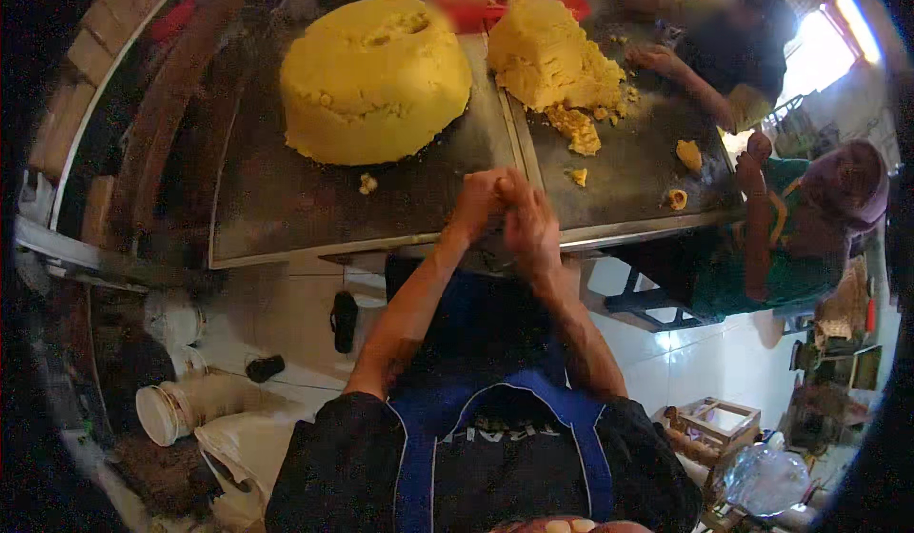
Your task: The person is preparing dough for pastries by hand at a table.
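My left hand (479,205) and my right hand (530,221) meet over the near edge of the metal-topped table (409,211). Their fingers are closed and pressed together; whatever lies between them is hidden, and the right hand is a little blurred. Beyond them to the left sits a big, smooth yellow mound of dough (376,90). A second, crumbly dough mound (543,52) stands to the right, with a broken-off chunk (576,131) at its foot. Small pale lumps (367,184) lie in front of the big mound.
A red tray (457,0) holding several small dough balls is at the back. One co-worker (728,48) reaches over the table's far right; another person (790,219) sits at the right. Dough bits (677,199) lie near the right edge. A white bucket (171,414) lies at lower left.
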The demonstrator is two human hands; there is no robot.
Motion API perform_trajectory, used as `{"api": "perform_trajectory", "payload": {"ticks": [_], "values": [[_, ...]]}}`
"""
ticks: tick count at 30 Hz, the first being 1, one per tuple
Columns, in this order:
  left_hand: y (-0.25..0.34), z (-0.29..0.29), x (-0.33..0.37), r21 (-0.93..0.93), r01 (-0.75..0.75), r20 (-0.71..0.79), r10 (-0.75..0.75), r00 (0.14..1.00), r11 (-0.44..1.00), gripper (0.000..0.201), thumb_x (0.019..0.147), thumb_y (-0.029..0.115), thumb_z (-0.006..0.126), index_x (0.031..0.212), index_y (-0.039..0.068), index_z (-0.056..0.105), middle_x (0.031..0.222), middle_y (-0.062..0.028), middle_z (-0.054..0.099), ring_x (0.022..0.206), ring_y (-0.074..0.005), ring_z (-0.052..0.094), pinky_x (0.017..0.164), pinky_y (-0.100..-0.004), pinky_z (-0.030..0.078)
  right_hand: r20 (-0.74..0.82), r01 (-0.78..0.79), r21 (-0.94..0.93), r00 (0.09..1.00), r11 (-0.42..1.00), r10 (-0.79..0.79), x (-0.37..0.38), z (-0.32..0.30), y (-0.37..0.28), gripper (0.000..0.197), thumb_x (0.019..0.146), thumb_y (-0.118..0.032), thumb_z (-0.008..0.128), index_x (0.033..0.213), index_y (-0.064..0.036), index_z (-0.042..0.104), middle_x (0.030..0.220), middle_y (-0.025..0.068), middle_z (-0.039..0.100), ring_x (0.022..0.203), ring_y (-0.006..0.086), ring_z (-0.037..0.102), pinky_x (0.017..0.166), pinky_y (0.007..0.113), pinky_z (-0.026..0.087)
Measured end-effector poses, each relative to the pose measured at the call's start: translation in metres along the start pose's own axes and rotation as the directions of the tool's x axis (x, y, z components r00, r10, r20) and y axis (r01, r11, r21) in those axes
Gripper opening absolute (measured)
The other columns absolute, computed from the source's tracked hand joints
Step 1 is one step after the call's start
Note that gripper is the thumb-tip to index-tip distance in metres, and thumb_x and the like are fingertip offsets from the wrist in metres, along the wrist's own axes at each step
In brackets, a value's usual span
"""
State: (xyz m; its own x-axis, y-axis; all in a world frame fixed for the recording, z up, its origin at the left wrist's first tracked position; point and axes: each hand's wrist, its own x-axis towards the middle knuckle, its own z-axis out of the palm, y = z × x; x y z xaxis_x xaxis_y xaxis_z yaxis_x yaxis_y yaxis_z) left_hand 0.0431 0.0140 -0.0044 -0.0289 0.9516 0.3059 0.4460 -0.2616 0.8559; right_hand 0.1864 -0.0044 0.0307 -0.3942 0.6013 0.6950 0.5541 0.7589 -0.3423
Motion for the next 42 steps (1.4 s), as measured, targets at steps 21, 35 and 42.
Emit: {"api": "perform_trajectory", "payload": {"ticks": [21,35,42], "values": [[0.017,0.001,0.0,-0.037,0.083,-0.077,-0.085,0.993,0.996,0.028,0.083,0.034,0.068,0.085,0.006,0.068,0.082,-0.0183,0.067,0.079,-0.0394,0.066,0.068,-0.0442,0.052,0.099,-0.007,0.121,0.995,0.993,-0.005,0.014,-0.021,0.009,0.059,0.073,0.01,0.054,0.128,-0.0102,0.06,0.112,0.0141,0.066,0.103,0.0366,0.06,0.092,0.044,0.047],[0.017,0.002,-0.003,0.122,0.012,-0.095,0.0,0.995,0.992,0.036,0.083,0.035,0.07,0.106,0.008,0.067,0.089,-0.0185,0.07,0.086,-0.038,0.069,0.073,-0.0421,0.055,0.117,-0.189,0.215,0.979,0.958,0.167,0.015,-0.026,-0.005,0.062,0.077,0.008,0.051,0.138,-0.0026,0.05,0.117,0.0113,0.069,0.12,0.0323,0.057,0.099,0.04,0.047],[0.026,0.003,0.001,0.006,-0.076,-0.223,0.076,0.972,0.997,0.044,0.077,0.033,0.079,0.108,0.005,0.063,0.086,-0.0167,0.07,0.085,-0.035,0.071,0.072,-0.043,0.055,0.227,-0.262,0.29,0.953,0.92,0.2,0.023,-0.03,-0.001,0.072,0.073,0.004,0.058,0.142,-0.0028,0.041,0.104,0.0132,0.071,0.098,0.0369,0.065,0.087,0.047,0.053]]}}
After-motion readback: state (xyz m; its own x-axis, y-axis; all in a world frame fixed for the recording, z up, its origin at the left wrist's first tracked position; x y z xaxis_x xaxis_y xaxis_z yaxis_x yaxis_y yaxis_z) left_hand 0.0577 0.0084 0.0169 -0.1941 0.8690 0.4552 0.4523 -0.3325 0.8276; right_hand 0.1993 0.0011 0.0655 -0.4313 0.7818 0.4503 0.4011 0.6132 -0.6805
